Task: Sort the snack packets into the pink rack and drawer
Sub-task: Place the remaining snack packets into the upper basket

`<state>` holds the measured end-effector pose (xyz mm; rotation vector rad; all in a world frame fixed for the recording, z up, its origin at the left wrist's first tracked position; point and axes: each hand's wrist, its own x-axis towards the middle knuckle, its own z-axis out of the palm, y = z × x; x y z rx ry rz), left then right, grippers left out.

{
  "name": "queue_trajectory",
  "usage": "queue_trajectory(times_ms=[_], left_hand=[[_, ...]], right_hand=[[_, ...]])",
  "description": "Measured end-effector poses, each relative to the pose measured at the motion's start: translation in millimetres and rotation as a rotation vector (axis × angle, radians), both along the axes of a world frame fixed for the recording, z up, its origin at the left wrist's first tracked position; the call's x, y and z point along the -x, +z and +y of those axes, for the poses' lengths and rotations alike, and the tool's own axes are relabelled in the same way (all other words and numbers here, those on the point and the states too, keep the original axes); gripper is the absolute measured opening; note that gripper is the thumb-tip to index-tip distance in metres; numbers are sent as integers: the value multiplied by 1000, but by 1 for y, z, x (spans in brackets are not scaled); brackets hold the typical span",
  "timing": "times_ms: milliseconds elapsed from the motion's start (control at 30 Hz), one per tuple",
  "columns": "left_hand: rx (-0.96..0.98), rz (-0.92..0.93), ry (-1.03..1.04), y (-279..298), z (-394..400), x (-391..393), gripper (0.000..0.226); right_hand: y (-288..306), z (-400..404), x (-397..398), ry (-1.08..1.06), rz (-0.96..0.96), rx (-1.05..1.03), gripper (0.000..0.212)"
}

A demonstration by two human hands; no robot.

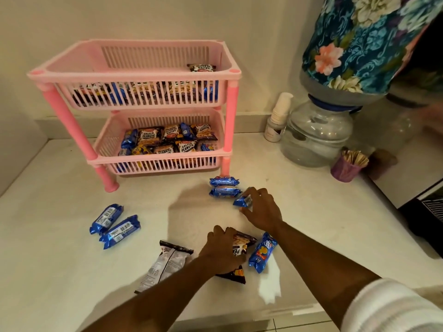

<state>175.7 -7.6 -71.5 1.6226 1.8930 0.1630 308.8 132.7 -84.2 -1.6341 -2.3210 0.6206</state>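
Head view: a person is gathering the last loose snack packets from a pale tabletop (60, 248) for a two-tier pink rack (134, 75) standing at the back left, both of its baskets already holding peanut and biscuit packets. No drawer is showing in the frame. Furthest left, two blue biscuit packets (113, 226) are lying side by side, well apart from either hand. Next, a silver-backed packet (165, 264) is lying face down just beside the left hand (220, 250), whose grip is closing down over a dark peanut packet (239, 250) pressed flat on the tabletop; whether it is already lifted cannot be told. Just to its right, another blue packet (262, 252) is lying untouched. Above it, the right hand (261, 209) is pinching a small blue packet (243, 201) between thumb and fingers, near two stacked blue packets (224, 186) at the foot of the rack's front leg. The picking-up step appears to be in hand; the next move is likely calling for both packets to be lifted clear and carried up to the rack's baskets.
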Motion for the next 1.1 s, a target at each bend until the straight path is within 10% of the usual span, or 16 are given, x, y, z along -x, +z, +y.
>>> queue_trajectory(times_ms=[567,1100], left_hand=[[-262,-18,217,38,4,32,56],[-794,-22,122,209,69,150,28]], right_hand=[[-2,0,2,7,50,-24,53],[149,0,67,170,704,-510,55]])
